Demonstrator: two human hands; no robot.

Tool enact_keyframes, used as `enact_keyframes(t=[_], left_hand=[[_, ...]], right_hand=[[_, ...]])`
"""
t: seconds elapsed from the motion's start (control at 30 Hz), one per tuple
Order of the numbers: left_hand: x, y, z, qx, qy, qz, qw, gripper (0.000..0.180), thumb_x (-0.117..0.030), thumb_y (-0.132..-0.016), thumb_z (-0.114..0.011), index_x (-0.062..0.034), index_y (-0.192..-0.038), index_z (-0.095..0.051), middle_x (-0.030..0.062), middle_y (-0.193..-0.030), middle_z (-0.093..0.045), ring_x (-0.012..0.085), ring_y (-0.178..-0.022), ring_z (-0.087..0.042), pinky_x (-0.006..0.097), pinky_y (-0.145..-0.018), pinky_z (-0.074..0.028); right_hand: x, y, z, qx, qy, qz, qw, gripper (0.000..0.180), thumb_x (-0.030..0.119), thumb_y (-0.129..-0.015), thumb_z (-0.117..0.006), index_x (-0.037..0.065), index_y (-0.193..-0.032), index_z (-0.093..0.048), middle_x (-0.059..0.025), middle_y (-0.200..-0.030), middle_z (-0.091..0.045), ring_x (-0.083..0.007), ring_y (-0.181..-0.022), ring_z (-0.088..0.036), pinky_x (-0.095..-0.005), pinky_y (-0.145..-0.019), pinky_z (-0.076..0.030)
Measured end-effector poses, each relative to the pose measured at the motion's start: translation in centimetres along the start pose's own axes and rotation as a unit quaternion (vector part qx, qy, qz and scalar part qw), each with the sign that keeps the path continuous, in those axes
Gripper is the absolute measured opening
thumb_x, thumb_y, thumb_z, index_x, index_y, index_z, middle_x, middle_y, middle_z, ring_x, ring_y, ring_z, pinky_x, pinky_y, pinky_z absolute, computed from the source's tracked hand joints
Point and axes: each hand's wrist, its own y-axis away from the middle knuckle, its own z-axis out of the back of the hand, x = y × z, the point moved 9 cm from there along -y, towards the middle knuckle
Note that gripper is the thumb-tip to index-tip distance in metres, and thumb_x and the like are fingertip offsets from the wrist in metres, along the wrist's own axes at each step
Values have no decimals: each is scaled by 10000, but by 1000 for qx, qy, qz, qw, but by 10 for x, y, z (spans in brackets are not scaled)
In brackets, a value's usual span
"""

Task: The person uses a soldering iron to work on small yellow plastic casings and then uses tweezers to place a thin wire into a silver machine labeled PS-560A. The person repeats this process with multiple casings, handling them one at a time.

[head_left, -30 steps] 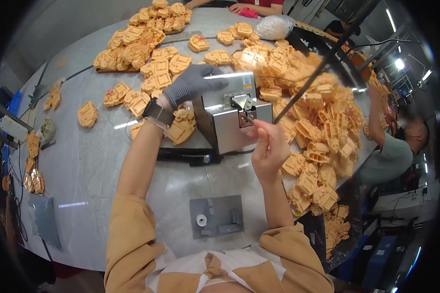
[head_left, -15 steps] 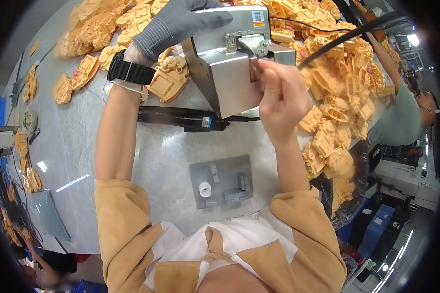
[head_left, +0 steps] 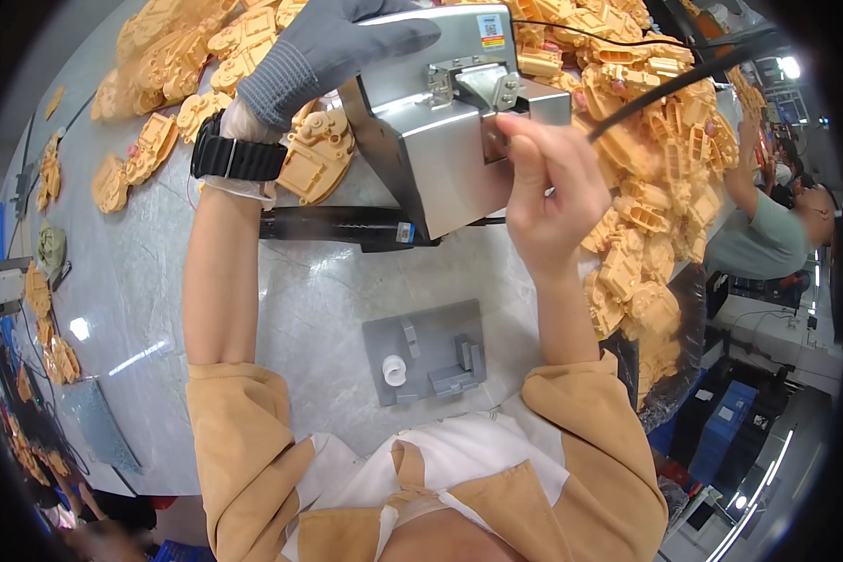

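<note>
A silver sheet-metal box (head_left: 450,178) stands in front of me, with a hinged metal bracket (head_left: 487,86) above a small square opening in its face. My left hand (head_left: 337,56), in a grey glove, grips the box's top edge, its thumb laid along the near face and the other fingers partly hidden behind. My bare right hand (head_left: 557,183) is at the opening, thumb and forefinger pinched together just below the bracket. Whatever lies between those fingertips is too small or hidden to make out.
A black cylindrical tool (head_left: 332,225) lies beside the box. Nearer me is a grey fixture plate (head_left: 426,323) with a white ring (head_left: 394,370). Yellow plastic housings (head_left: 660,178) are heaped right and behind. A black cable (head_left: 665,89) crosses the upper right; a co-worker (head_left: 759,239) is beyond.
My right hand has shifted slightly right and down, its fingers still pinched by the opening. My left hand keeps its hold on the box. The whole view has moved a little.
</note>
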Motion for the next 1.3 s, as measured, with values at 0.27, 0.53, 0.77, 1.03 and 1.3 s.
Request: enact_keyframes(t=[0.27, 0.53, 0.77, 1.03, 1.3], left_hand=[[-7, -11, 2, -23, -141, -117, 983, 396, -334, -813, -624, -7, -1037, -624, 53, -926, -634, 117, -857, -585, 254, -790, -459], [-8, -7, -3, -10, -126, -91, 988, 388, -326, -818, -622, -1, -1031, -619, 37, -911, -621, 102, -846, -572, 243, -774, -453], [-9, -6, -2, -20, -143, -95, 985, 403, -323, -812, -621, 2, -1051, -612, 45, -927, -624, 112, -850, -573, 249, -780, -455], [-8, -6, -2, -13, -116, -104, 988, 437, -323, -800, -627, 17, -1073, -599, 61, -947, -625, 124, -864, -575, 252, -788, -455], [-8, -9, 2, -36, -166, -105, 980, 462, -357, -803, -631, 18, -1072, -603, 63, -960, -623, 123, -884, -573, 254, -794, -454]], right_hand=[[13, 2, 24, -34, -54, 29, 998, 75, 19, -814, -615, -22, -873, -634, -89, -746, -640, -197, -611, -581, -276, -519, -452], [-15, 22, 12, -41, -209, -119, 970, 316, 33, -746, -713, -32, -1028, -587, -89, -853, -634, -122, -647, -586, -201, -563, -491], [-8, 9, 11, -42, -96, -71, 992, 189, -23, -685, -743, 17, -818, -615, -69, -770, -599, -106, -602, -556, -198, -464, -437], [-4, 1, 12, -17, -111, -66, 991, 170, -51, -675, -731, 19, -772, -610, -76, -715, -585, -138, -550, -520, -225, -435, -400], [49, -5, 107, -99, -66, 70, 990, 173, 60, -744, -699, 52, -861, -571, -64, -789, -558, -178, -621, -540, -265, -499, -435]])
